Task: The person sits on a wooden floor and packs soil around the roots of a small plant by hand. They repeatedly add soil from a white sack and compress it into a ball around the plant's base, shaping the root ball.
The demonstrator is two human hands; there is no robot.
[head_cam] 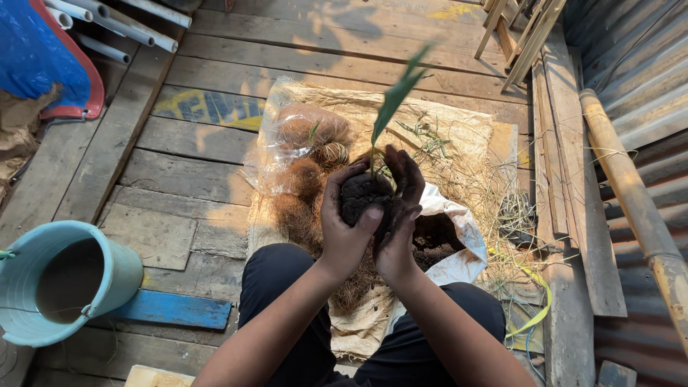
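Note:
Both my hands cup a dark ball of soil [364, 195] with a thin green seedling [395, 97] rising from it. My left hand [346, 222] wraps the ball from the left, thumb across its front. From the right, my right hand [401, 215] presses against it with fingers upright. Just below them lies a white sack [459, 240], open and holding dark soil [434, 240]. My knees in black trousers frame the bottom.
A clear plastic bag of brown fibre balls [309, 147] lies on a burlap mat [459, 129] over plank flooring. A light blue bucket [64, 281] stands at the left. White pipes [115, 25] and blue fabric sit top left. A bamboo pole [631, 201] and corrugated metal run along the right.

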